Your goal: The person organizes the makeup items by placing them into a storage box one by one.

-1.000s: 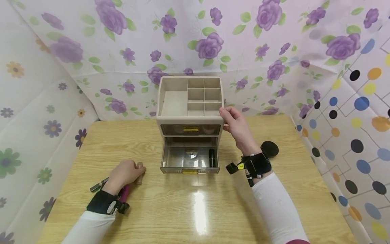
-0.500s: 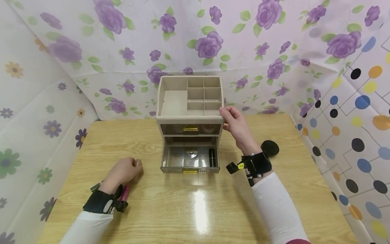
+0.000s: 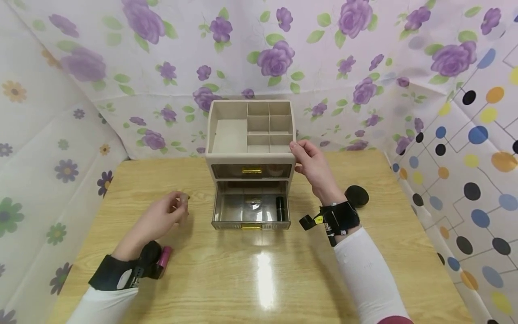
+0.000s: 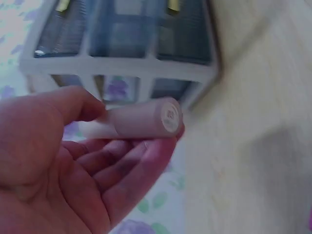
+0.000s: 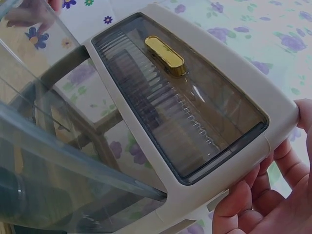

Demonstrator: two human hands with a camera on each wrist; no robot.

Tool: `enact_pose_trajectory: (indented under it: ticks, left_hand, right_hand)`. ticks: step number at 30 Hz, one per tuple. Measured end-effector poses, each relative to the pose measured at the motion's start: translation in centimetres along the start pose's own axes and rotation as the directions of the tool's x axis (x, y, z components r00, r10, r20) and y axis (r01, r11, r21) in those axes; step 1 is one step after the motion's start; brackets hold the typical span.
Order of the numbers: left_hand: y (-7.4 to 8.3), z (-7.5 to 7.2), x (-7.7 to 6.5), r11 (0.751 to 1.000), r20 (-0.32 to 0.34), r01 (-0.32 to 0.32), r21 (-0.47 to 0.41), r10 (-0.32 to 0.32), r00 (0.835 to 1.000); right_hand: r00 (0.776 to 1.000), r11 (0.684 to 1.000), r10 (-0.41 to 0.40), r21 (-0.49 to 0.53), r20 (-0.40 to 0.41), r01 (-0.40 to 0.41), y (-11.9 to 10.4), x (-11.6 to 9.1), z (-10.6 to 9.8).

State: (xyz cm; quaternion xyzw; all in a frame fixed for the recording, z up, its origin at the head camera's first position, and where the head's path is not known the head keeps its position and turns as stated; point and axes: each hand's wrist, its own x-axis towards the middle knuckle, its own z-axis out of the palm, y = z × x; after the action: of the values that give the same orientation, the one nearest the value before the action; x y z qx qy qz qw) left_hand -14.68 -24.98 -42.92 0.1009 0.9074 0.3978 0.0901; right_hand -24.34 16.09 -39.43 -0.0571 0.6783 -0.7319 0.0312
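Within the left hand (image 3: 160,217), between thumb and fingers, a pinched pinkish tube (image 4: 141,119)

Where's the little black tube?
In the head view, the black tube is at the right end of the open drawer, below the closed drawer.

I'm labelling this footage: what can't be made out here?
Marking on the held tube: left wrist view, too small and blurred.
Upper drawer contents: right wrist view, obscured by its tinted front.
Part of the pink tube: head view, hidden by the wrist camera.
Right hand, partly: right wrist view, cut by the edge.
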Motion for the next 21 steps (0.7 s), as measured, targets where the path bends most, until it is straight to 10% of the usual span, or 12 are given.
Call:
enact_pose_trajectory:
  ticks: [13,21]
  left_hand:
    - [5.3,1.3,-0.5,0.962,-0.086,-0.141,-0.235,0.124,0.989]
    - [7.8,2.6,0.2,0.941,-0.032,-0.175,-0.291,0.173,0.984]
  right_hand:
    - [1.000,1.000,-0.003,0.013,-0.023,0.004,0.2,0.0,0.1]
    - [0.998,1.000,0.004,0.015,-0.055,-0.003,0.4,-0.2,0.4]
